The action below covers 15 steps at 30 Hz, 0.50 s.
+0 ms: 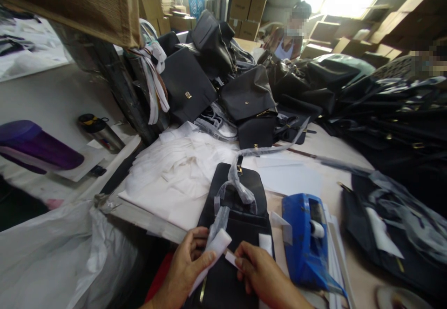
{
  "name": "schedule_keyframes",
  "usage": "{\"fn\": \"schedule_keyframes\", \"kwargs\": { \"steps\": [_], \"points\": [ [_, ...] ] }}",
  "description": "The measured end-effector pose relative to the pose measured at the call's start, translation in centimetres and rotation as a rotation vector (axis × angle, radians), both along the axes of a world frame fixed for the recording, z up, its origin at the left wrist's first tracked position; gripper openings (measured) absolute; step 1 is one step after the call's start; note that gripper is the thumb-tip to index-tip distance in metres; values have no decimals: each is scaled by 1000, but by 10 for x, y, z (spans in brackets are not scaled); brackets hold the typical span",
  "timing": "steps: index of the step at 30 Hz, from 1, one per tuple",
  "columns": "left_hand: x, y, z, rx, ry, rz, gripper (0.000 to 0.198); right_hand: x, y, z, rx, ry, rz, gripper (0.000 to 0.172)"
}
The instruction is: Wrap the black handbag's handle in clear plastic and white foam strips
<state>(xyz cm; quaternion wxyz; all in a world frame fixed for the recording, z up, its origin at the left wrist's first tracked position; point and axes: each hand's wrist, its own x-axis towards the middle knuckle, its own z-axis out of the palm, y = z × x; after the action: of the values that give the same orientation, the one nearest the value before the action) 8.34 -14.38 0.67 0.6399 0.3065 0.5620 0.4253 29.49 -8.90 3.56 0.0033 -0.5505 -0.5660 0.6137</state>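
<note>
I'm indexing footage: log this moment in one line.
left hand: holds white wrapping; right hand: pinches pale strip; black bag: beneath both hands; blue dispenser: right of bag

The bag (244,229) in front of me was plain black with a gold buckle (239,167), the foam (219,245) in my left hand (190,263) was white and the strip (231,258) in my right hand (259,271) a pale pinkish white; I saw a blue tape dispenser (295,234), white sheets (181,162) on the cream desk (337,142), a deep purple bottle (44,146), a silver flask (107,137) with a black and yellow lid (90,121)
</note>
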Motion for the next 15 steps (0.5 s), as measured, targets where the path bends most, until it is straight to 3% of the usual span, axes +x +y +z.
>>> {"fn": "schedule_keyframes", "kwargs": {
  "steps": [5,11,15],
  "points": [
    [3,-2,-7,73,41,61,74,-6,4,-5,-25,41,-15,9],
    [4,-3,-12,92,38,93,75,-20,4,-21,-77,134,-105,10],
    [5,-2,-16,86,26,118,87,-24,3,-25,-116,140,-114,8]
  ]
}}
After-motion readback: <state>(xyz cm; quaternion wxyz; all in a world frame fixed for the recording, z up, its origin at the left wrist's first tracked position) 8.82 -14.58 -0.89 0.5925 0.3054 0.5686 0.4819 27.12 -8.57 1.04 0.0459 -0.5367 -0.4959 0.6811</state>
